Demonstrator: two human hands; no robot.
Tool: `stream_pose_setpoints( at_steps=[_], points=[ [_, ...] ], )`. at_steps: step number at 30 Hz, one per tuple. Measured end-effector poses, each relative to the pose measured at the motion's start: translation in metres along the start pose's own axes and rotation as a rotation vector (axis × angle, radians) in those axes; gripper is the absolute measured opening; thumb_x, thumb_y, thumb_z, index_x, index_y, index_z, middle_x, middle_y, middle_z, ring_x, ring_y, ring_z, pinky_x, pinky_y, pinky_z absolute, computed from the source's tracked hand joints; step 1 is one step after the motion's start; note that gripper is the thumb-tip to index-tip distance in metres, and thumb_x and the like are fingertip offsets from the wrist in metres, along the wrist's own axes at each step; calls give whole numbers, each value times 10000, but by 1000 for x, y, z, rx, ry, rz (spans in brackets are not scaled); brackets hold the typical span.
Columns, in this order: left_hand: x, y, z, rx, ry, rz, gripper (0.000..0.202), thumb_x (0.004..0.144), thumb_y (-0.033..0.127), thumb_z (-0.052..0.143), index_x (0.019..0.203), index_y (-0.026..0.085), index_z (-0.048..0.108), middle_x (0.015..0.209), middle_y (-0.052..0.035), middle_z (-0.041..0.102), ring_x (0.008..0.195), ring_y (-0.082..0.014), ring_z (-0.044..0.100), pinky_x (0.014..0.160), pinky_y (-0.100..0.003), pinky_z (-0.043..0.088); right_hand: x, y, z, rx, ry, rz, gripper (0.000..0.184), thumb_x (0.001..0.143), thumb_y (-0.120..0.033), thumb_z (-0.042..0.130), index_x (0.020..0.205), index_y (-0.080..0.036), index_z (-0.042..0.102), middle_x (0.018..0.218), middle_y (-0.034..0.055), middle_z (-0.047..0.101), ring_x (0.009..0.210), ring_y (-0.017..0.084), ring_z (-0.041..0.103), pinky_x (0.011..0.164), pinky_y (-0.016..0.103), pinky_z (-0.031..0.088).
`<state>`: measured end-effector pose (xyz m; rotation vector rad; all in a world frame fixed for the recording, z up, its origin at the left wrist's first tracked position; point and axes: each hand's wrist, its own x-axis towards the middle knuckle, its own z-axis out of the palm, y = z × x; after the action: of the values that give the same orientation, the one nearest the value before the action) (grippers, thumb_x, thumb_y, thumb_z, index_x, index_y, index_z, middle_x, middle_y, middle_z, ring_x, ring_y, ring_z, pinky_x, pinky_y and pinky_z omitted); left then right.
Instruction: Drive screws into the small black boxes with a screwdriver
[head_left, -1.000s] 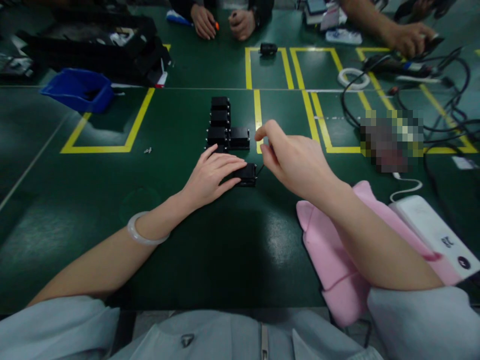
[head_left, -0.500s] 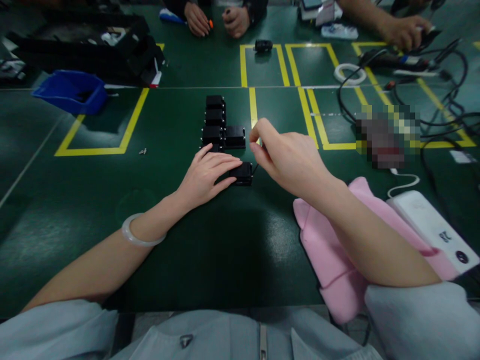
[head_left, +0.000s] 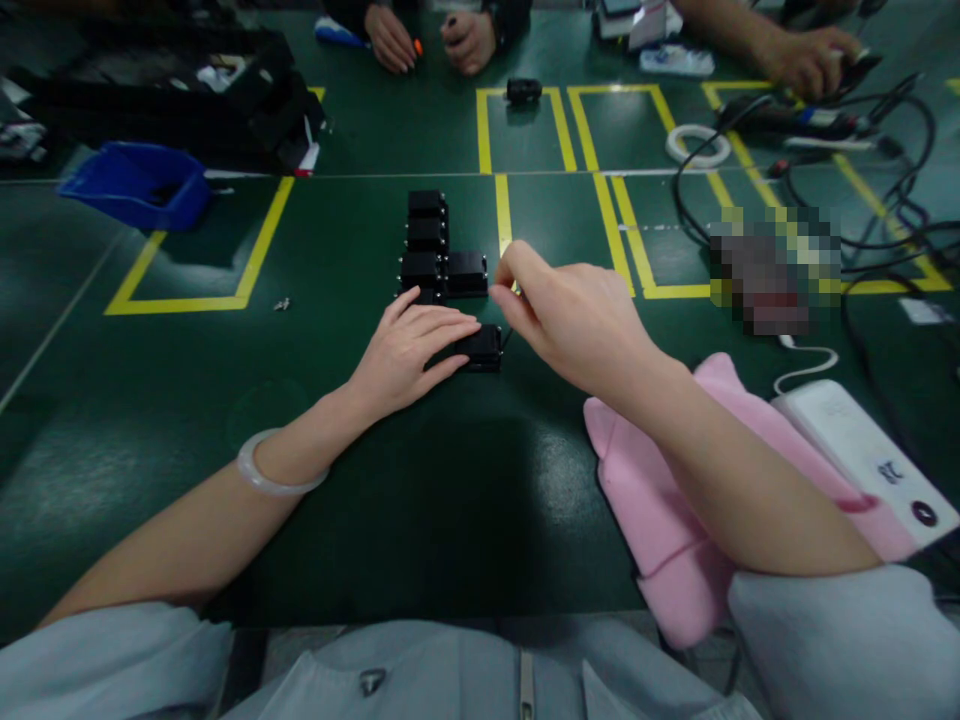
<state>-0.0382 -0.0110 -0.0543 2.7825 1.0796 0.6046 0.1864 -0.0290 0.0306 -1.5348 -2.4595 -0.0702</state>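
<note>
A soft pink fabric pad [head_left: 660,510] cushions the right forearm on the dark green table [head_left: 450,500]. The left hand [head_left: 409,355] lies flat, fingers spread over a small black rectangular plastic box [head_left: 486,347]. Just beside it, the right hand [head_left: 577,320] pinches thumb to forefinger (anything between them is too small to tell). Beyond stands a cluster of matching black boxes [head_left: 431,245], then a blue plastic bin [head_left: 135,185].

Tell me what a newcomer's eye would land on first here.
At the centre of the green table, the left hand lies flat on a small black box, while the right hand pinches its fingertips just beside it. Behind them stands a cluster of like black boxes; a pink cloth lies under the right forearm.
</note>
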Motion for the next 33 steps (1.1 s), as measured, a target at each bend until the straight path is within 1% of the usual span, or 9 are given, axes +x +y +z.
stream_pose_setpoints(
  at_steps=[6,11,16,18,21,24,27,33],
  points=[
    [0,0,0,19,25,37,371,952,336,520,1309,252,572,1286,-48,642,1212,-227,572,1181,-532,245,0,-2,0,15,4,0,330,983,-281,243,1156,-192,509,772,32,678,678,159,635,562,236,293],
    [0,-1,0,13,12,29,381,955,344,512,1324,263,560,1299,-45,635,1225,-232,564,1180,-542,240,0,0,1,12,5,-5,336,990,-361,262,1141,-204,518,754,27,671,688,164,635,598,236,323],
    [0,-1,0,15,1,15,377,955,351,514,1319,266,565,1300,-41,634,1221,-234,566,1181,-543,236,0,0,-1,28,-17,-6,345,983,-277,245,1191,-193,507,775,33,677,676,162,631,597,245,317],
    [0,-1,0,16,11,21,375,953,349,521,1314,262,568,1299,-42,635,1222,-231,566,1183,-535,237,0,0,-2,29,-27,-21,354,990,-294,233,1187,-188,508,788,34,677,684,159,631,597,243,316],
    [0,-1,1,19,22,30,366,954,347,522,1303,250,575,1292,-46,639,1223,-226,567,1182,-526,242,0,1,-4,5,-48,-35,375,998,-365,233,1161,-181,516,784,34,672,712,164,635,625,242,331],
    [0,0,0,22,27,35,357,957,348,517,1291,238,583,1275,-52,648,1213,-225,574,1181,-524,246,0,2,-4,2,-60,-30,378,1000,-346,225,1181,-169,506,784,35,672,718,164,636,646,247,340],
    [0,0,0,18,24,31,361,957,349,516,1297,244,580,1278,-52,645,1214,-230,573,1180,-534,245,0,2,-4,23,-54,-41,365,1000,-316,228,1199,-167,496,787,30,671,709,162,637,632,243,330],
    [0,0,0,9,25,33,363,957,344,522,1302,246,577,1279,-53,644,1220,-229,567,1183,-536,240,0,3,-4,-4,-56,-39,373,1002,-383,243,1162,-174,507,780,37,665,699,168,633,635,253,340]
  ],
)
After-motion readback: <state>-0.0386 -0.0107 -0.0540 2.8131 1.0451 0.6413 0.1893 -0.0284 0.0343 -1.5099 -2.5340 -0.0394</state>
